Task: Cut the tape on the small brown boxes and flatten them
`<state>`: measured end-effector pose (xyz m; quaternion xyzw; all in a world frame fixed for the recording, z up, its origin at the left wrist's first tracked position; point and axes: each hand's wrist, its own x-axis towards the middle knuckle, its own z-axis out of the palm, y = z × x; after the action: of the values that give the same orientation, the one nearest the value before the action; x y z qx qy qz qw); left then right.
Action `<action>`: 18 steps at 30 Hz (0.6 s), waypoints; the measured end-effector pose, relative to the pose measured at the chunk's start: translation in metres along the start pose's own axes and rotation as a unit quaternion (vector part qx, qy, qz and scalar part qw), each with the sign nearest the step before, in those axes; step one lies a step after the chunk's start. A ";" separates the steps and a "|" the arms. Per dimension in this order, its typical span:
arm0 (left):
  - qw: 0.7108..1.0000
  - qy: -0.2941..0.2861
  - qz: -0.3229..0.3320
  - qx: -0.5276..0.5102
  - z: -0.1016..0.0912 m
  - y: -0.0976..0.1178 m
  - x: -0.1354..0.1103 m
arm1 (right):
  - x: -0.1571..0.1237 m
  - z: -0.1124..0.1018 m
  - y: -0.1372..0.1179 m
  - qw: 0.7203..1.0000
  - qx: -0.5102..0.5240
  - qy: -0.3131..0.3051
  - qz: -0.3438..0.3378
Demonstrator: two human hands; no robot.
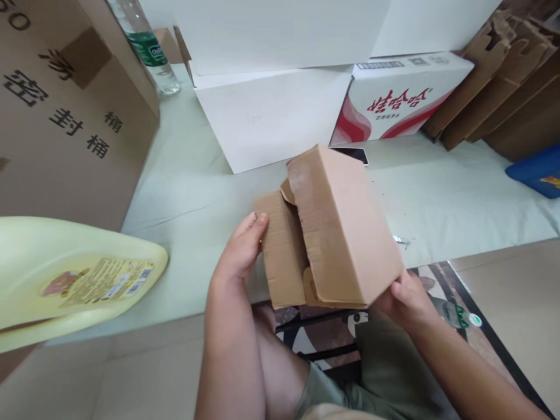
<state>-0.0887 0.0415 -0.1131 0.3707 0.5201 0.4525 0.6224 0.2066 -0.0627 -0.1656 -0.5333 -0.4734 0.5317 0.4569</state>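
Observation:
A small brown cardboard box [363, 216] is tilted between my two hands, above the near edge of the covered table. Its flap on the left side stands partly open, and shadow hides the inside. My left hand [242, 245] grips that flap, thumb on its outer edge. At the box's lower right corner, my right hand [406, 297] is closed on the cardboard, some fingers hidden underneath. Behind the box a phone-like dark flat object [352, 154] lies on the table, partly covered.
White cartons [271, 116] and a red-and-white carton [394, 105] line the back. Left are a large brown carton [65, 146], a water bottle [153, 55] and a pale yellow jug [79, 274]. Folded cardboard [494, 81] and a blue container [538, 169] stand right.

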 end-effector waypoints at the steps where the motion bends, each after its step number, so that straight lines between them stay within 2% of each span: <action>1: 0.998 -0.008 0.006 0.062 0.002 -0.004 0.002 | 0.002 -0.001 0.000 1.000 0.004 0.012 0.003; 4: 0.967 0.060 0.031 0.244 0.002 -0.011 0.005 | 0.007 -0.004 0.000 1.000 -0.002 0.018 0.007; 5: 0.956 0.080 0.041 0.279 0.002 -0.012 0.006 | 0.009 -0.005 0.000 1.000 -0.013 0.016 0.004; 7: 0.952 0.074 0.052 0.291 0.003 -0.012 0.005 | 0.012 -0.007 0.001 0.999 -0.045 0.012 -0.011; 11: 0.979 0.002 0.028 0.203 0.013 -0.012 0.002 | 0.018 -0.006 0.000 0.992 -0.110 0.018 -0.050; 14: 0.991 -0.008 0.007 0.130 0.022 -0.009 0.001 | 0.022 -0.004 -0.005 0.988 -0.139 0.028 -0.058; 16: 0.999 -0.004 -0.001 0.052 0.025 -0.004 0.000 | 0.024 -0.003 -0.007 0.985 -0.153 0.062 -0.054; 18: 1.000 -0.024 0.000 -0.016 0.026 0.001 -0.002 | 0.025 -0.004 -0.006 0.978 -0.167 0.110 -0.059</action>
<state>-0.0637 0.0403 -0.1066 0.3708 0.4979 0.4519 0.6407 0.2098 -0.0374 -0.1632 -0.6284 -0.5329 0.3557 0.4412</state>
